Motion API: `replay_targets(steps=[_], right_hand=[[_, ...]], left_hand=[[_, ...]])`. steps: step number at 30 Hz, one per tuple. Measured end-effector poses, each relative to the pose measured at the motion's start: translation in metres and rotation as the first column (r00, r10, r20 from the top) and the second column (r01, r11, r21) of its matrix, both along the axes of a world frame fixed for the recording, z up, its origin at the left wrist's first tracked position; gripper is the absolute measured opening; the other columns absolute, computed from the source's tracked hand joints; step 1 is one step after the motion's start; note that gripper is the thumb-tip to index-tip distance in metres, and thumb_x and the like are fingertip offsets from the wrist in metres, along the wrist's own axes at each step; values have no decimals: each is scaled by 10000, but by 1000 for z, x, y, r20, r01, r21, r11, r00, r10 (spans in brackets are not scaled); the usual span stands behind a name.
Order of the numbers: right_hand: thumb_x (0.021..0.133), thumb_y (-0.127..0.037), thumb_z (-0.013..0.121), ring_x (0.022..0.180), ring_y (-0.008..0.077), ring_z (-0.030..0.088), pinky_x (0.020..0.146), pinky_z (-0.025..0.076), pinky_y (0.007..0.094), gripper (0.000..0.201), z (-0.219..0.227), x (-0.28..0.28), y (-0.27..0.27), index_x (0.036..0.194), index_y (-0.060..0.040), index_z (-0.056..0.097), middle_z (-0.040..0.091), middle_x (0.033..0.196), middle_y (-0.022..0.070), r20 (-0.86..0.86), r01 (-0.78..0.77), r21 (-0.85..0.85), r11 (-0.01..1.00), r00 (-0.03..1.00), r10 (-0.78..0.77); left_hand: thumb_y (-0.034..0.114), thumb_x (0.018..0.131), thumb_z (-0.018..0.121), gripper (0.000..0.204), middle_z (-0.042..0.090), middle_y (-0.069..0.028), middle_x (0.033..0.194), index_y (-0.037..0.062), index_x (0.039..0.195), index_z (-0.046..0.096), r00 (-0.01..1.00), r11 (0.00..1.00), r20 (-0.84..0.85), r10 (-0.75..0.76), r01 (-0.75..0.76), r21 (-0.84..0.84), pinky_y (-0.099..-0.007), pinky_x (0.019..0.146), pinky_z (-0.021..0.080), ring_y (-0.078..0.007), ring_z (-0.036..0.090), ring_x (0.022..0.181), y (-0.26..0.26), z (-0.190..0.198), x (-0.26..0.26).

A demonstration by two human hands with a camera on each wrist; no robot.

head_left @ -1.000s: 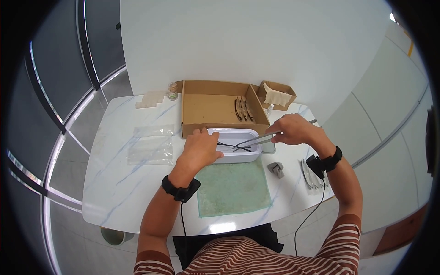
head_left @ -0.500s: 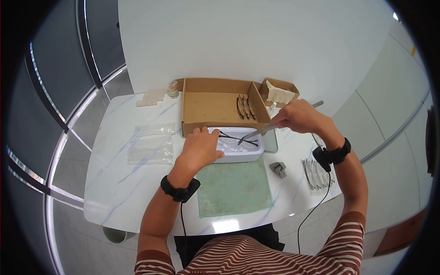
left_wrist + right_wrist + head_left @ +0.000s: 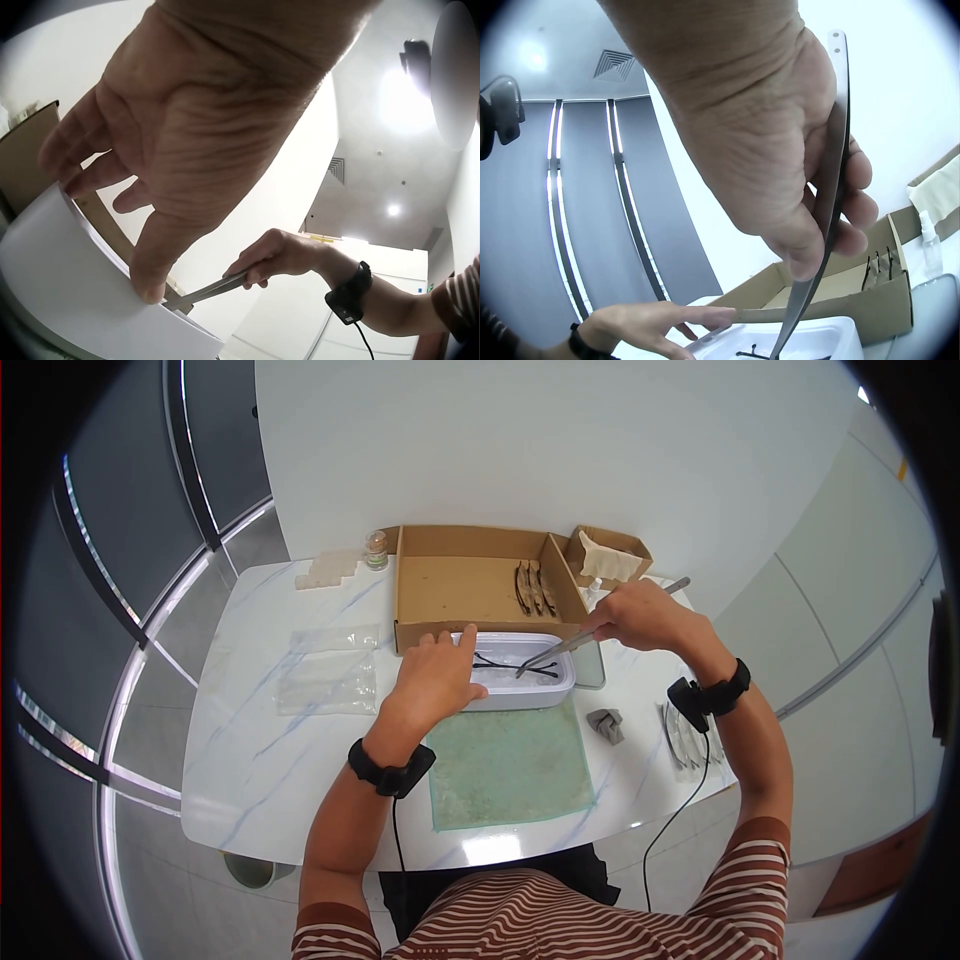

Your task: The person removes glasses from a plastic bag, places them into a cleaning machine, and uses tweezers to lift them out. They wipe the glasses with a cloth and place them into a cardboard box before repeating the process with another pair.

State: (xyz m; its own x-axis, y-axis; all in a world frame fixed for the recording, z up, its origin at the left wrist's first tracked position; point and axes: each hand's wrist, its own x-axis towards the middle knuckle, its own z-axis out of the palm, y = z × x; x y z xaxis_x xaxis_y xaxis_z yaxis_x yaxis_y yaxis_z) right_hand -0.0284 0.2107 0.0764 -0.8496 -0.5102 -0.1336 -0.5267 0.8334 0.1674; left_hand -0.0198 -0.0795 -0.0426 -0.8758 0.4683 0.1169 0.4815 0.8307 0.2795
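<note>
Tweezers (image 3: 563, 648) metal w/ dull sheen; tub (image 3: 520, 701) smooth plastic; big box (image 3: 450, 585) matt cardbd; tabletop (image 3: 250, 760) glossy (marble-look).

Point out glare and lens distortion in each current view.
Head view: fisheye bowing, black corners, a glare patch on the table; left wrist view: a ceiling light blown out white; right wrist view: a hazy ceiling lamp, grey panels curving.

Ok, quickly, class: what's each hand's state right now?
Left hand: open, fingers spread, touching the white tub.
Right hand: closed on the metal tweezers.
</note>
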Motion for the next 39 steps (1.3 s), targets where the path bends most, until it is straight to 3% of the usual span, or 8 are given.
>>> replay_targets(steps=[7,10,12,15,24,34,36,39], right_hand=[[879,-160,738,826,309,691,733,530,429,166,-7,2,0,1027,-193,805,732,824,103,29,-47,-69,997,998,49],[873,-169,747,830,310,692,737,531,427,186,-8,4,3,1044,-204,809,738,834,100,18,34,-61,998,999,-33],[883,-159,750,760,272,696,675,517,388,174,-14,3,11,1048,-170,807,755,837,75,-21,-29,-121,992,999,27],[882,-153,749,759,272,703,678,524,393,172,-20,5,15,1043,-163,809,761,852,78,-28,-80,-119,990,997,77],[870,-140,755,771,278,706,685,526,402,181,-22,9,25,1042,-161,808,759,847,82,-90,-61,-204,977,995,43],[871,-140,751,760,280,701,678,522,400,182,-17,12,21,1042,-168,807,753,838,76,-95,-47,-164,985,995,31],[869,-154,757,808,292,705,725,531,414,204,-16,14,16,1063,-181,812,752,857,97,-14,-3,-121,993,1000,2],[869,-154,754,820,293,709,733,535,414,202,-19,11,18,1063,-171,810,753,857,101,-29,-3,-140,990,1000,-1]], left_hand=[[380,786,851,915,644,-230,1287,10,1504,421,1000,1000,22,14,-14,-11,-472,974,524,-423,622,1161,0,2,0],[377,784,852,918,643,-233,1291,7,1504,419,1000,1000,14,12,-12,-6,-472,977,523,-424,622,1162,0,1,0],[378,781,854,923,641,-234,1300,7,1505,418,1000,1000,12,15,-15,-7,-472,978,522,-427,621,1160,0,1,0],[379,780,855,925,638,-233,1310,10,1507,418,999,1000,34,20,-19,-23,-474,980,521,-428,621,1162,1,4,0],[378,788,850,921,638,-229,1310,19,1515,413,1000,1000,10,14,-14,-19,-476,991,519,-428,619,1170,0,-1,-1],[384,791,846,900,641,-227,1295,31,1505,426,999,1000,29,12,-12,-15,-480,977,523,-427,620,1168,0,1,0],[390,790,847,897,643,-226,1286,39,1504,432,1000,1000,14,11,-10,-15,-482,972,526,-427,620,1166,0,-1,-1],[394,791,846,897,645,-224,1279,45,1506,433,1000,1000,14,11,-11,-20,-485,968,527,-427,621,1163,0,0,0]])
